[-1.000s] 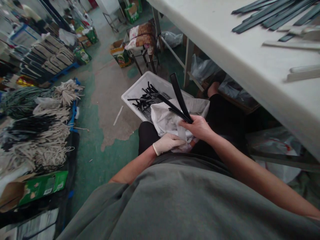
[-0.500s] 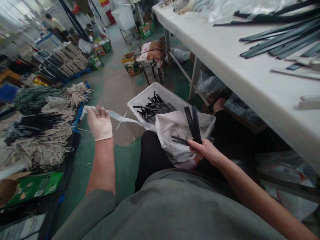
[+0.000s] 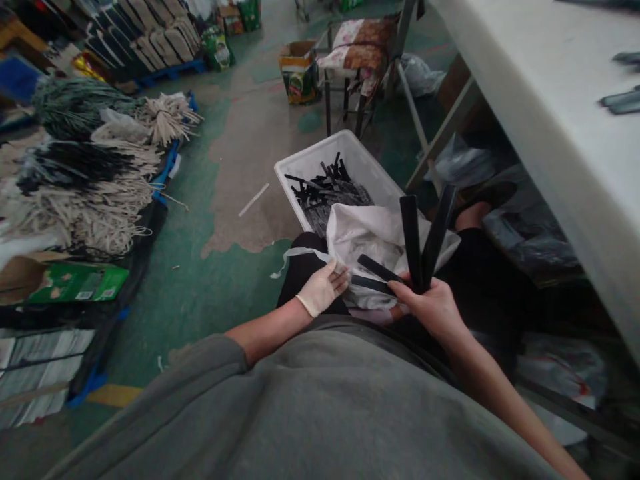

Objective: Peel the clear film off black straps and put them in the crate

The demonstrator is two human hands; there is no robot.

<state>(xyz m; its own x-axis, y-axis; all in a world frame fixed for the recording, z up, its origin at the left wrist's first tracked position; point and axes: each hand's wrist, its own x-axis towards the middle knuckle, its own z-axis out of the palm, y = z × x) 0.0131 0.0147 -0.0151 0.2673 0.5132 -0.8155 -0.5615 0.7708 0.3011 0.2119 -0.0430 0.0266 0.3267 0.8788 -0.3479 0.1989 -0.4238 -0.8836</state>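
My right hand [image 3: 430, 310] grips a fan of several flat black strips [image 3: 411, 240] that stick up from my fist. My left hand [image 3: 323, 290], in a pale glove, rests on my lap against a white plastic bag [image 3: 380, 233]; its fingers reach toward the nearest black strip [image 3: 373, 285]. A thin white ribbon of film [image 3: 295, 257] trails from the bag past the gloved hand, and whether the hand pinches it is unclear. Beyond my knees a white bin [image 3: 320, 157] on the floor holds several black strips.
A white table [image 3: 545, 100] runs along the right, with dark strips [image 3: 623, 100] on top. A stool with a patterned cushion [image 3: 357, 50] and a cardboard box [image 3: 297, 73] stand behind the bin. Bundles of cord [image 3: 85, 180] and a green box [image 3: 75, 283] lie on the left.
My left hand has come back from far out on the left to the bag on my lap. My right hand has turned the strips more upright. The camera has tilted down.
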